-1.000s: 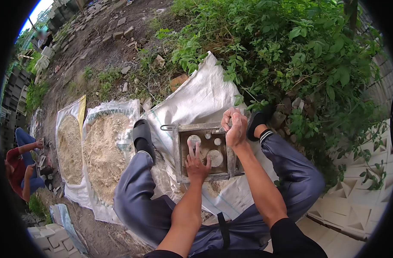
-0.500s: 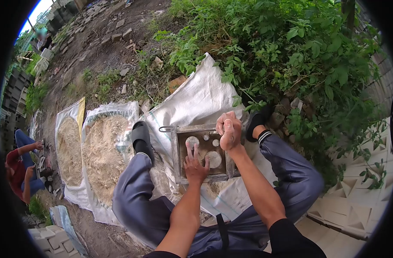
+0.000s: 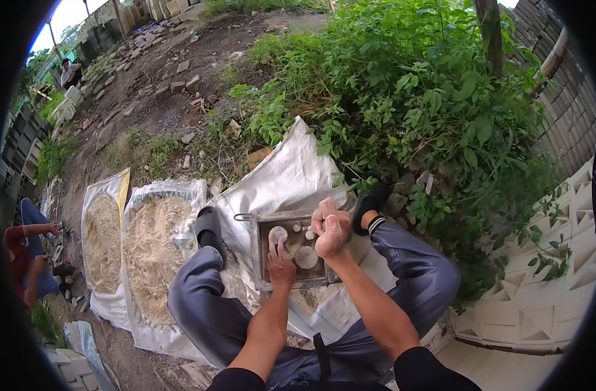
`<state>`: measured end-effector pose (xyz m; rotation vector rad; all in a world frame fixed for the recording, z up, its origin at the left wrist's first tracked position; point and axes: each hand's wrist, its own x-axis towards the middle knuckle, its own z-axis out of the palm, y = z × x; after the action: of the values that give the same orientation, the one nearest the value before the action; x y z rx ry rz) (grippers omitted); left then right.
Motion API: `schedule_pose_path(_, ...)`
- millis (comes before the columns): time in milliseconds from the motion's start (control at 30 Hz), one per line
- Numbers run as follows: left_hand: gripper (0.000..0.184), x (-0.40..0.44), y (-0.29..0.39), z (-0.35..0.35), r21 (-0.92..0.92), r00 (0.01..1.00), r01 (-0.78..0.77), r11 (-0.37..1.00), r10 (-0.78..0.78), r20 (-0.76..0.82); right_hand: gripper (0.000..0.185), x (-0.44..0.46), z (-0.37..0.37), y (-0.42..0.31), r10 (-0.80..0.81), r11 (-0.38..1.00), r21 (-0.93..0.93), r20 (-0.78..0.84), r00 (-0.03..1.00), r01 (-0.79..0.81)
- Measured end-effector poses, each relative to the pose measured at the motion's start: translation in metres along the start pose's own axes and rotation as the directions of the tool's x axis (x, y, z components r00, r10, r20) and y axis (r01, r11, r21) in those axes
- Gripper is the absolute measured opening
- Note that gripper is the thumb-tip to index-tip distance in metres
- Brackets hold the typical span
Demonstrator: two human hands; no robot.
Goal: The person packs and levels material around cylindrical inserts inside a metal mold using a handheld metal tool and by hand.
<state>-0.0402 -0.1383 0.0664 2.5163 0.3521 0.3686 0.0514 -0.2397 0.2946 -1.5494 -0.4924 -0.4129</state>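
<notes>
Between my legs lies a shallow box frame (image 3: 256, 257) with a metal handle loop (image 3: 244, 216) at its upper left corner. Inside it are a pale round disc (image 3: 278, 232), a larger pale disc (image 3: 305, 258) and two small round pieces, one of them a small knob-like piece (image 3: 310, 235). My left hand (image 3: 282, 268) rests in the box with fingers apart, fingertips at the lower edge of the upper left disc. Over the box's right side, my right hand (image 3: 330, 229) is closed in a dusty fist; whatever it holds is hidden.
A white woven sack (image 3: 278, 169) lies spread under the box. Two opened sacks of pale powder (image 3: 155, 241) are on the left, beyond my sandalled foot (image 3: 209, 228). A co-worker in a red top (image 3: 18, 260) sits far left. Leafy plants and patterned white blocks (image 3: 532, 300) border the right.
My view has shifted, so the scene sits lower. The left hand stays on the disc with fingers apart. My right fist is slightly lower over the box, still closed.
</notes>
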Motion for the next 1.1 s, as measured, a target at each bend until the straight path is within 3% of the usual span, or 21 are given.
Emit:
schedule_pose_path(33, 0.059, 0.006, -0.003, -0.002, -0.038, 0.984, -0.073, 0.997, 0.065, -0.165, 0.051, -0.004, -0.002, -0.006, 0.024, 0.999, 0.032, -0.001, 1.0, -0.024)
schedule_pose_path(67, 0.056, 0.002, -0.004, -0.004, -0.128, 0.985, 0.04, 0.991, -0.061, -0.16, 0.052, -0.014, -0.005, -0.003, 0.08, 0.994, 0.07, -0.003, 0.997, -0.079)
schedule_pose_path(100, 0.056, -0.003, -0.006, -0.01, -0.118, 0.986, 0.042, 0.992, -0.06, -0.154, 0.052, -0.024, -0.008, -0.005, 0.088, 0.993, 0.077, -0.008, 0.996, -0.087)
schedule_pose_path(167, 0.059, -0.002, -0.012, -0.022, -0.098, 0.932, 0.304, 0.948, -0.276, 0.234, 0.058, -0.038, -0.011, -0.006, 0.233, 0.961, 0.163, -0.032, 0.972, -0.225)
schedule_pose_path(233, 0.068, 0.002, -0.027, -0.025, -0.036, 0.923, 0.267, 0.963, -0.245, 0.296, 0.059, -0.052, -0.012, -0.009, 0.271, 0.95, 0.164, -0.02, 0.962, -0.265)
schedule_pose_path(300, 0.073, 0.006, -0.037, -0.025, -0.021, 0.884, 0.206, 0.978, -0.177, 0.432, 0.062, -0.057, -0.014, -0.013, 0.186, 0.98, 0.069, -0.003, 0.983, -0.185)
schedule_pose_path(333, 0.074, 0.005, -0.041, -0.023, -0.054, 0.92, 0.17, 0.984, -0.138, 0.367, 0.063, -0.06, -0.015, -0.01, 0.157, 0.985, 0.063, 0.033, 0.987, -0.158)
schedule_pose_path(433, 0.071, 0.003, -0.048, -0.02, -0.079, 0.922, 0.137, 0.987, -0.098, 0.376, 0.064, -0.06, -0.015, -0.003, 0.111, 0.99, 0.082, 0.043, 0.993, -0.114)
schedule_pose_path(533, 0.061, 0.0, -0.061, -0.013, -0.076, 0.929, 0.081, 0.994, -0.048, 0.366, 0.06, -0.056, -0.017, -0.003, 0.182, 0.974, 0.128, 0.033, 0.983, -0.184)
schedule_pose_path(667, 0.056, 0.014, -0.041, -0.031, 0.072, 0.864, 0.17, 0.983, -0.183, 0.469, 0.057, -0.053, -0.016, -0.002, 0.181, 0.971, 0.151, 0.034, 0.983, -0.184)
schedule_pose_path(733, 0.057, 0.013, -0.013, -0.055, 0.119, 0.883, -0.153, 0.981, 0.082, 0.463, 0.055, -0.051, -0.014, 0.002, 0.156, 0.978, 0.14, 0.021, 0.987, -0.158)
schedule_pose_path(767, 0.057, 0.015, -0.013, -0.052, 0.124, 0.878, -0.157, 0.98, 0.081, 0.472, 0.055, -0.048, -0.014, 0.005, 0.164, 0.976, 0.142, 0.014, 0.986, -0.165)
schedule_pose_path(833, 0.06, 0.016, -0.017, -0.045, 0.22, 0.761, -0.493, 0.842, 0.295, 0.578, 0.055, -0.043, -0.013, 0.006, 0.166, 0.972, 0.168, -0.005, 0.986, -0.163)
schedule_pose_path(933, 0.05, 0.019, -0.017, -0.03, 0.302, 0.751, -0.619, 0.725, 0.433, 0.499, 0.055, -0.04, -0.016, 0.009, 0.208, 0.956, 0.214, -0.003, 0.978, -0.202)
schedule_pose_path(1033, 0.041, 0.021, -0.019, -0.012, 0.276, 0.733, -0.583, 0.764, 0.348, 0.584, 0.056, -0.039, -0.016, 0.01, 0.23, 0.95, 0.224, -0.025, 0.973, -0.219)
schedule_pose_path(1067, 0.029, 0.021, -0.023, -0.011, 0.21, 0.755, -0.596, 0.775, 0.452, 0.474, 0.057, -0.038, -0.015, 0.012, 0.203, 0.957, 0.215, -0.014, 0.979, -0.195)
schedule_pose_path(1100, 0.029, 0.023, -0.026, -0.009, 0.206, 0.751, -0.6, 0.773, 0.454, 0.48, 0.057, -0.039, -0.015, 0.013, 0.177, 0.963, 0.206, 0.003, 0.984, -0.174)
